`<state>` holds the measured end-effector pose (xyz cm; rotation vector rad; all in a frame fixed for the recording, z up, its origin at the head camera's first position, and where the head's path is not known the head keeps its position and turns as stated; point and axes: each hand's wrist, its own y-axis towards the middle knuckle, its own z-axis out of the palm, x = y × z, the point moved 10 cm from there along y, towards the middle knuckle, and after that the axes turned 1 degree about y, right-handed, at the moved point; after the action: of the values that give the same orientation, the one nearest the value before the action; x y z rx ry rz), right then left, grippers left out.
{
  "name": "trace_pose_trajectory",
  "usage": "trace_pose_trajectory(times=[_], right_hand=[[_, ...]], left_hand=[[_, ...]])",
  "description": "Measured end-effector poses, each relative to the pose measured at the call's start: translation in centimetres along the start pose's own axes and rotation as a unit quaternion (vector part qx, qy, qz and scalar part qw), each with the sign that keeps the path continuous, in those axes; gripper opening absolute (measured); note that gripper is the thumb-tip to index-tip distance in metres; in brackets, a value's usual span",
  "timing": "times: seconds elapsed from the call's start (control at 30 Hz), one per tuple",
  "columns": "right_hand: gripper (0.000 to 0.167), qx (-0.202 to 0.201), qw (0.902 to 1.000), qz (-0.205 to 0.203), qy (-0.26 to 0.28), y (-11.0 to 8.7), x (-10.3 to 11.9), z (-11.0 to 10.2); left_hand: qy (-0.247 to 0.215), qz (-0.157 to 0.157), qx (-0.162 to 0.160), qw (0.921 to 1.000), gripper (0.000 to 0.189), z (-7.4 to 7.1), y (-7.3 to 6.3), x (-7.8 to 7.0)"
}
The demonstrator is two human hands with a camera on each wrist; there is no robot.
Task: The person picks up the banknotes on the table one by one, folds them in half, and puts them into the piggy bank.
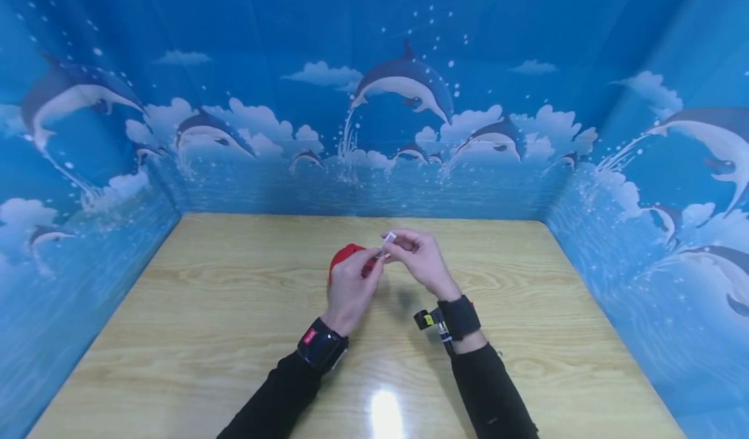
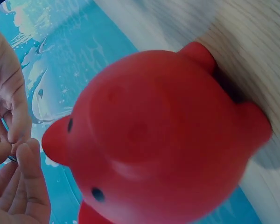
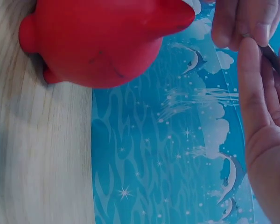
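Note:
A red piggy bank (image 1: 342,255) stands on the table just behind my left hand (image 1: 351,289), which partly hides it in the head view. In the left wrist view the piggy bank (image 2: 154,135) shows its snout, dark eyes and stubby feet. Above the table, the fingertips of my left hand and my right hand (image 1: 422,263) meet and pinch a small, thin whitish piece (image 1: 389,238). The right wrist view shows this thin piece (image 3: 272,59) as a dark strip between the fingers. Fingers cover most of it, so its kind is unclear.
The light wooden table (image 1: 234,335) ends at a blue dolphin-print curtain (image 1: 263,133) along the back and both sides. Each wrist wears a black strap (image 1: 459,317), and a small camera (image 1: 430,319) sticks out from the right one.

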<state>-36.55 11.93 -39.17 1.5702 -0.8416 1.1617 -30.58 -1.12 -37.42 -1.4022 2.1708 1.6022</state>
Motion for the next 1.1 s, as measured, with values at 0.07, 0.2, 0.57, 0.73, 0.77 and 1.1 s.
trace_pose_trajectory(times=[0.07,0.2,0.57,0.73,0.77,1.1], right_hand=[[0.030,0.005,1.0000,0.002,0.006,0.0,-0.1,0.3],[0.030,0.009,0.9999,-0.001,0.013,0.1,-0.1,0.8],[0.024,0.002,0.9991,-0.001,0.041,0.2,-0.2,1.9],[0.028,-0.002,0.9993,0.008,0.037,0.2,-0.6,2.3],[0.029,-0.002,0.9994,0.011,0.033,0.3,-0.7,2.4],[0.027,-0.004,0.9998,0.016,-0.013,0.5,-1.2,3.0]], left_hand=[[0.003,0.001,0.005,1.0000,0.021,-0.2,0.0,0.2],[0.003,0.008,0.016,0.9998,0.021,-0.4,0.0,0.5],[-0.038,0.036,0.068,0.9963,0.017,-0.5,0.7,1.2],[-0.056,0.021,0.106,0.9925,0.015,-0.4,1.0,1.9],[-0.063,0.018,0.113,0.9915,0.016,-0.4,1.0,2.1],[-0.063,-0.011,0.141,0.9880,0.022,-0.8,1.2,3.5]])
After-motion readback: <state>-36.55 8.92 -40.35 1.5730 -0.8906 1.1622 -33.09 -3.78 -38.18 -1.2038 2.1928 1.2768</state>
